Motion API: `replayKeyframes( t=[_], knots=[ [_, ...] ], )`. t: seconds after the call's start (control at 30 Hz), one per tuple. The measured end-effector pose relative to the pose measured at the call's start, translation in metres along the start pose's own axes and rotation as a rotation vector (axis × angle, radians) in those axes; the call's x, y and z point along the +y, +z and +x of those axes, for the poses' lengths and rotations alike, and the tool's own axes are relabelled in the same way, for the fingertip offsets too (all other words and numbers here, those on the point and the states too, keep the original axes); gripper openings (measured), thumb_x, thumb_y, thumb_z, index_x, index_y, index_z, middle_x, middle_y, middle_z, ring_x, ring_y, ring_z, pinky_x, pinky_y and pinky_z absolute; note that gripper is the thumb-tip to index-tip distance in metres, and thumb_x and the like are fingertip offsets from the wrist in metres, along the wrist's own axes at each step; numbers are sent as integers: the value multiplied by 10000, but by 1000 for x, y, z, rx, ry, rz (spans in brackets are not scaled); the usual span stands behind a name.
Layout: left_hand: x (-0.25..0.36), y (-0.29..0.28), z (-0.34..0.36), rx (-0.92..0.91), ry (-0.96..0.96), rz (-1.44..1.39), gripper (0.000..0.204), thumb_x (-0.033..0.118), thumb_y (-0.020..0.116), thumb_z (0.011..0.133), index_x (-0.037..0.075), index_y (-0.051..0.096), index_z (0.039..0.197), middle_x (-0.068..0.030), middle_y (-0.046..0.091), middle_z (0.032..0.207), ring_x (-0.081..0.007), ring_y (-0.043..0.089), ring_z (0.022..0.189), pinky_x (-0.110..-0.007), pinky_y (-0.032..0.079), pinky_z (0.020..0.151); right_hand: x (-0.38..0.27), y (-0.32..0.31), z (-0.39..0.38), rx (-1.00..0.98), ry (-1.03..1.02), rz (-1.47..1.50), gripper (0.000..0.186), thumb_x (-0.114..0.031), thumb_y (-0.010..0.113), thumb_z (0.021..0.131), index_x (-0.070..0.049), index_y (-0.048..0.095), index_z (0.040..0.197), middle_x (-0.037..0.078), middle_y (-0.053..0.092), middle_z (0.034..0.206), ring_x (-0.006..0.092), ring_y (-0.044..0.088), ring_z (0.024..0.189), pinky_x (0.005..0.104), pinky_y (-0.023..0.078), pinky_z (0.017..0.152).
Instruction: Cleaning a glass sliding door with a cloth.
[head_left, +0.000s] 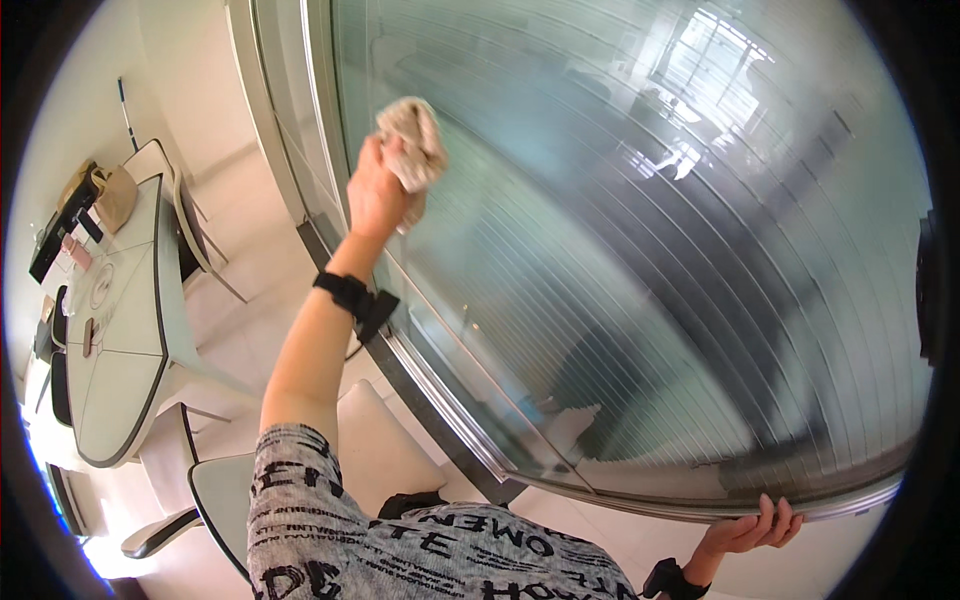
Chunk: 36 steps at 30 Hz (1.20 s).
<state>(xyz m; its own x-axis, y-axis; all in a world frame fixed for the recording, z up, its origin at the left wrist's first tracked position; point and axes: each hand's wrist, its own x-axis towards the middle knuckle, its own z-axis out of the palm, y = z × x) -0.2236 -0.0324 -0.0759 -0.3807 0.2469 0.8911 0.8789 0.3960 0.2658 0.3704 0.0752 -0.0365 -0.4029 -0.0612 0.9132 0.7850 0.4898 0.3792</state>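
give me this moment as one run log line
left hand: holding cloth at glass panel | right hand: at panel's lower edge | left side: table

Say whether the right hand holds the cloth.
No, the left hand holds the cloth, while the right hand is at the metal edge of the glass.

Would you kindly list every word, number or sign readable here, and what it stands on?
Grey, black-printed, short-sleeved shirt: large lettering, which I'll leave uncopied; finer lines are too small to read.
Striped, translucent glass panel: no lettering discernible.
Crumpled beige cloth: none discernible.
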Motion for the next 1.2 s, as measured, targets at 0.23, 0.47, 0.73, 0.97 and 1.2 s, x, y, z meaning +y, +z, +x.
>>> replayKeyframes(
  t=[0.23, 0.47, 0.73, 0.97, 1.2],
  knots=[
    [-83, 38, 22, -122, -276, 138, 544, 161, 649, 752, 105, 439, 1250, -115, 452, 1147, -330, 525, 982, -409, 487, 751, 2, 9, 2, 12, -35, -60, 248, -103, 338, 923, 0, 547, 1011, 143, 497, 1110, 332, 317, 1200, 487, 263, 1016],
    [-153, 55, -7, -434, -334, 480, 473, 148, 585, 799, 112, 451, 1251, -71, 456, 1217, -278, 499, 1070, -394, 460, 841, 5, 14, 6, -6, -26, -67, 222, -92, 356, 921, 1, 539, 1002, 153, 485, 1127, 342, 313, 1200, 498, 249, 1005],
    [-152, 89, -88, -266, -512, -102, 395, 162, 581, 766, 54, 513, 1140, -90, 477, 1211, -349, 514, 1053, -378, 435, 851, 3, 10, -1, -22, -51, -73, 186, -83, 381, 911, -9, 525, 1003, 152, 463, 1141, 348, 308, 1203, 512, 241, 1001],
    [-56, 53, -112, -310, -716, -311, 397, 165, 590, 750, 23, 513, 1113, -117, 503, 1178, -362, 537, 1013, -387, 435, 846, 5, 2, -2, -42, -25, -20, 153, -45, 412, 882, -22, 543, 958, 138, 473, 1097, 342, 312, 1193, 517, 244, 1003],
    [73, 1, -151, -300, -453, -559, 460, 81, 607, 716, 27, 494, 1159, -150, 524, 1126, -344, 586, 918, -364, 477, 753, -2, -8, -1, -51, -30, 51, 170, 7, 410, 835, -51, 567, 867, 103, 500, 1038, 307, 359, 1110, 499, 232, 1007]
  ],
)
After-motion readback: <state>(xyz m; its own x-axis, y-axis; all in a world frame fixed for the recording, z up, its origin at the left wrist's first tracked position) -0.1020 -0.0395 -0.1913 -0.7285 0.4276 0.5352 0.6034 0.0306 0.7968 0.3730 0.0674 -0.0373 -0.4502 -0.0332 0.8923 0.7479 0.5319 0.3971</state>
